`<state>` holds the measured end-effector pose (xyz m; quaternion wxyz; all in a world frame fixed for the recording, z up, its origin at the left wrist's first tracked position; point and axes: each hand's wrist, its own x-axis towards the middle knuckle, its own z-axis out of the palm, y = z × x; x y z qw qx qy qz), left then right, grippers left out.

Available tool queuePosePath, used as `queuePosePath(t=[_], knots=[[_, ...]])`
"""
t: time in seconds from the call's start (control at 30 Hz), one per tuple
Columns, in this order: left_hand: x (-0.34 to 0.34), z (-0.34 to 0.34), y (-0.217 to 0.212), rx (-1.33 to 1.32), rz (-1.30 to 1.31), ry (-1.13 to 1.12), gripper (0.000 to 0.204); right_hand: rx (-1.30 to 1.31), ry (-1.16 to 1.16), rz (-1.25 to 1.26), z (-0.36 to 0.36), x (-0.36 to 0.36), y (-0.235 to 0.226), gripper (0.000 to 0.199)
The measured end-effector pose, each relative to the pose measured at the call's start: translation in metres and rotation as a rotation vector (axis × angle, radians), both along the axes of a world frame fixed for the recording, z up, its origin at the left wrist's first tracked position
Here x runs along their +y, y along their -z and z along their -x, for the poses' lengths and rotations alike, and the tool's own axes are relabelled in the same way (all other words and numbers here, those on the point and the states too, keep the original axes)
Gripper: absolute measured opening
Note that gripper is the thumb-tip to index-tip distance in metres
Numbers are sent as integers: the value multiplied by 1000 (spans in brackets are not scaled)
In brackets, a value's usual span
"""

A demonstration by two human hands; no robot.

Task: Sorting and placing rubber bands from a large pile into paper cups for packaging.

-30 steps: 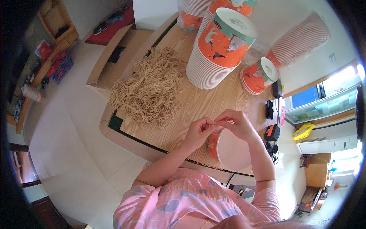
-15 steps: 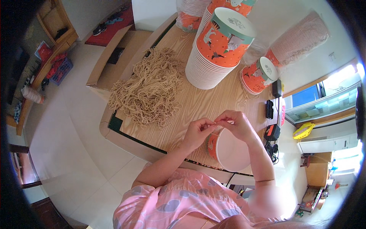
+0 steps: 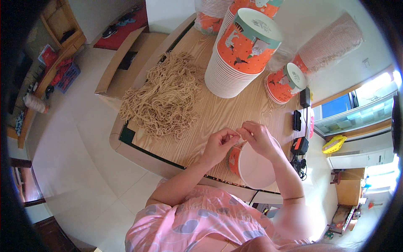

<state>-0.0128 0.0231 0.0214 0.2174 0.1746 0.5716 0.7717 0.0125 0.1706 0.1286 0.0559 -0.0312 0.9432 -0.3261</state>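
Observation:
My left hand [image 3: 219, 146] and my right hand [image 3: 259, 137] meet fingertip to fingertip, both pinched closed. Whatever they hold is too small to make out; a thin pale strand may hang below the fingers. Just beneath them an orange paper bucket [image 3: 234, 161] stands near the table's front edge, its white mouth facing up and toward me. A loose heap of beige cord [image 3: 161, 101] lies to the left of my hands, touching neither.
Beyond my hands rises a tall stack of upside-down paper buckets [image 3: 245, 48], with a shorter stack [image 3: 283, 84] to its right. A plastic-wrapped stack [image 3: 329, 42] leans behind. Black devices and cables [image 3: 299, 166] line the right edge. An open cardboard box [image 3: 126, 63] adjoins the left side.
My fingertips have drawn slightly apart and shifted a little, still pinched. The bucket, the cord heap and the stacks stay where they were.

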Motion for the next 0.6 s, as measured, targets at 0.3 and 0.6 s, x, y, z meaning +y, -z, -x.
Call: queuePosePath(t=[0.3, 0.6], knots=[[-4, -1, -5, -51, -20, 5, 7, -54, 54, 292, -2, 3, 1, 21], [-2, -1, 2, -47, -13, 1, 7, -127, 81, 255, -1, 13, 9, 17]])
